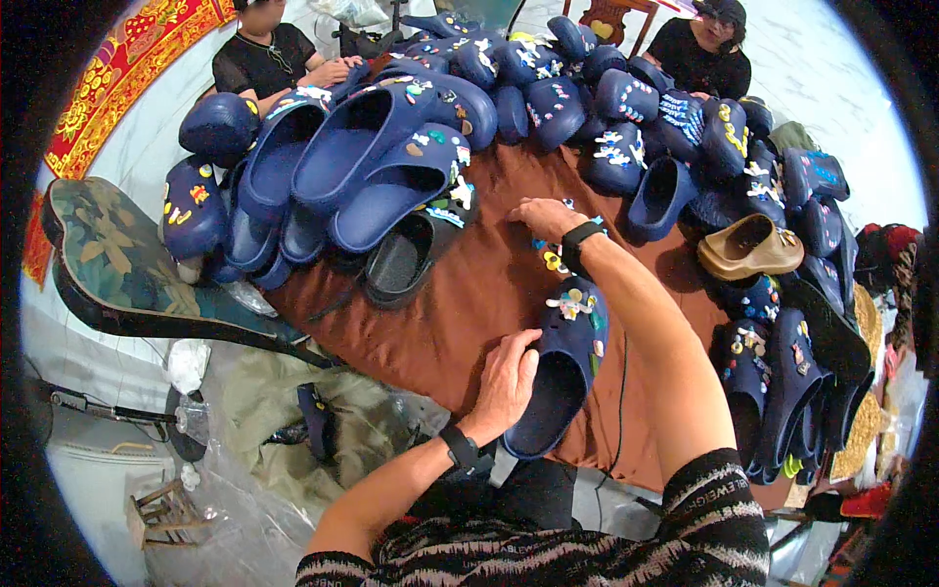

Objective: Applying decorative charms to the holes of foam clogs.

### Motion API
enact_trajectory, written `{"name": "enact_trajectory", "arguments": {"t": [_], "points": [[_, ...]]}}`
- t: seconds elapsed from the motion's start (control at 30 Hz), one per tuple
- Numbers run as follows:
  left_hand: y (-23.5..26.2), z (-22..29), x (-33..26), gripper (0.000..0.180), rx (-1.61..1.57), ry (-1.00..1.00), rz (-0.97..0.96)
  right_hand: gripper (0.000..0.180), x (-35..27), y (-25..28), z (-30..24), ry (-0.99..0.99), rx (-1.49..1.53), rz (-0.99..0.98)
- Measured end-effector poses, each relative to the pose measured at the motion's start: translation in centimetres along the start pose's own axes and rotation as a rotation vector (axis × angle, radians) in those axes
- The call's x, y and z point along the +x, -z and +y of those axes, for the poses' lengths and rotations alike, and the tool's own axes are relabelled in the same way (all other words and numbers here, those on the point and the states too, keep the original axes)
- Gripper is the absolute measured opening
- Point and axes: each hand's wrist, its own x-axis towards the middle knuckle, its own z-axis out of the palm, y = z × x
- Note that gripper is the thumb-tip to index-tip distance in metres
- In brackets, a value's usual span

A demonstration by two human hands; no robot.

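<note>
A navy clog [558, 377] decorated with charms lies on the brown cloth in front of me, its heel end toward me. My left hand [504, 384] rests against the clog's left side, fingers stretched out along its edge. Beyond the clog, my right hand [544, 219] is low over the cloth with bent fingers drawn together. Whatever its fingertips may hold is too small to make out. Several small colourful charms [553, 258] lie beneath and beside my right wrist. Left of that hand sits a black clog [399, 256] with charms on its front.
Navy clogs [357, 147] are heaped along the far left, back and right of the table. A tan clog [749, 245] lies at the right. Two people [269, 59] sit across the table. A dark patterned chair back [127, 245] stands at left. A thin cable [622, 411] crosses the cloth.
</note>
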Motion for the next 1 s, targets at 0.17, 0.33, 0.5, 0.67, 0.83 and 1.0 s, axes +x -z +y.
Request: {"name": "enact_trajectory", "arguments": {"t": [0.17,0.33,0.5,0.67,0.83,1.0], "points": [[0.1,-0.6,0.3,0.038,0.002,-0.002,-0.018,0.05,-5.2,-0.6,2.4,-0.128,0.13,0.118],[0.1,-0.7,0.4,0.037,0.011,0.018,-0.024,0.025,-11.5,1.0,2.3,-0.234,0.72,0.172],[0.2,-0.6,0.2,0.036,0.003,0.021,-0.019,0.019,-14.9,1.9,-1.0,-0.091,0.976,0.15],[0.0,-0.4,0.3,0.034,-0.013,-0.01,0.012,0.014,-15.3,2.1,-5.1,-0.055,1.082,-0.059],[0.4,-0.5,0.0,0.04,-0.01,0.032,-0.023,0.013,-14.7,2.9,-7.2,-0.077,0.935,-0.161],[0.3,-0.5,0.1,0.041,0.004,0.007,-0.027,0.021,-13.1,2.9,-6.3,-0.02,0.622,-0.261]]}}
